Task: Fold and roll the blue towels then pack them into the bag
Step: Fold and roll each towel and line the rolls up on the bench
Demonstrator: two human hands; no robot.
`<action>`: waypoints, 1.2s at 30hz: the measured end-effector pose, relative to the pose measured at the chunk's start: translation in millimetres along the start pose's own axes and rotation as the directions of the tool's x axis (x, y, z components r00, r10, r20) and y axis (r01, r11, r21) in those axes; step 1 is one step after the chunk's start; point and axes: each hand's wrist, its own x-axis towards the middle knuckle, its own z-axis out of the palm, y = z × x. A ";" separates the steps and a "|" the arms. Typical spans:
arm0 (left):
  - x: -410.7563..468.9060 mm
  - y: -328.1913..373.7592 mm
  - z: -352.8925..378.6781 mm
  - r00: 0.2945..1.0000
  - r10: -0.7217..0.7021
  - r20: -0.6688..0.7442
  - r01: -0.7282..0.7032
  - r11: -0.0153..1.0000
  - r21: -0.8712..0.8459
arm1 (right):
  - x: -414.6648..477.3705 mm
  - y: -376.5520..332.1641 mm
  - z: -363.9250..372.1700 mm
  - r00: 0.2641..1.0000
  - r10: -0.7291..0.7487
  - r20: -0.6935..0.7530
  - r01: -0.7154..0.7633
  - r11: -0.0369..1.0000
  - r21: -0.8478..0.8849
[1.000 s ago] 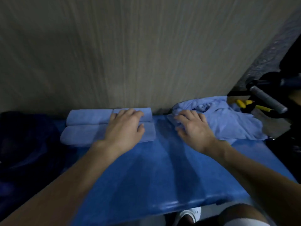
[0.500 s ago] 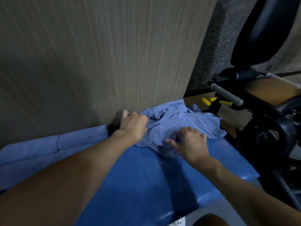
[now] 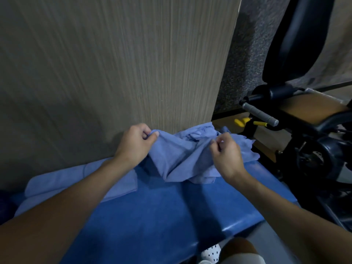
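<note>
Head view. Both hands hold one loose blue towel (image 3: 182, 157). The left hand (image 3: 134, 144) pinches an edge between thumb and curled fingers, at 10 o'clock of the cloth. The right hand (image 3: 225, 155) pinches a second spot at 2 o'clock. Between the two grips the cloth is raised and sags in folds, and its lower end rests on the blue bench (image 3: 171, 216).

We judge that the two separate grips serve to find the edge and pull the towel flat for folding.

More blue cloth lies bunched at 1 o'clock of it, against the foot of the wood panel (image 3: 114, 73). The rolled towels (image 3: 118, 185) lie at 8 o'clock of the loose towel, partly hidden by the left forearm, probably parked there to leave the bench middle for folding.

We cannot make out the bag. A black exercise machine (image 3: 304, 130) stands at 3 o'clock.
</note>
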 end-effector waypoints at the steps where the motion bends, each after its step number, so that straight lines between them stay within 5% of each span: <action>1: -3.3 3.8 -10.7 1.000 -0.004 -0.024 0.004 1.000 -0.023 | 0.3 -8.4 -5.1 1.000 -0.016 -0.021 0.016 1.000 0.026; 16: -107.8 42.9 -164.6 0.941 -0.083 -0.329 0.090 0.996 0.007 | -54.2 -102.9 -51.3 0.998 -0.044 -0.045 0.052 0.977 0.209; 24: -153.0 11.1 -193.4 0.906 -0.185 -0.381 0.205 0.979 0.012 | -80.6 -99.4 -23.7 0.992 -0.059 0.114 0.033 0.975 0.220; 28: -165.2 -20.3 -182.7 0.853 -0.391 -0.345 0.340 0.919 -0.201 | -87.0 -89.9 -7.2 0.982 -0.023 0.187 -0.013 0.981 0.192; 31: -180.7 -41.8 -162.8 0.820 -0.546 -0.172 0.463 0.809 -0.361 | -92.9 -76.9 3.1 0.982 0.024 0.185 -0.058 0.982 0.178; 34: -207.8 -64.1 -138.6 0.813 -0.579 0.065 0.567 0.759 -0.321 | -101.6 -53.2 11.3 0.969 0.093 0.230 -0.120 0.987 0.105; 36: -224.9 -81.3 -123.8 0.792 -0.603 0.093 0.607 0.762 -0.228 | -106.9 -37.6 14.1 0.958 0.115 0.261 -0.138 0.988 0.069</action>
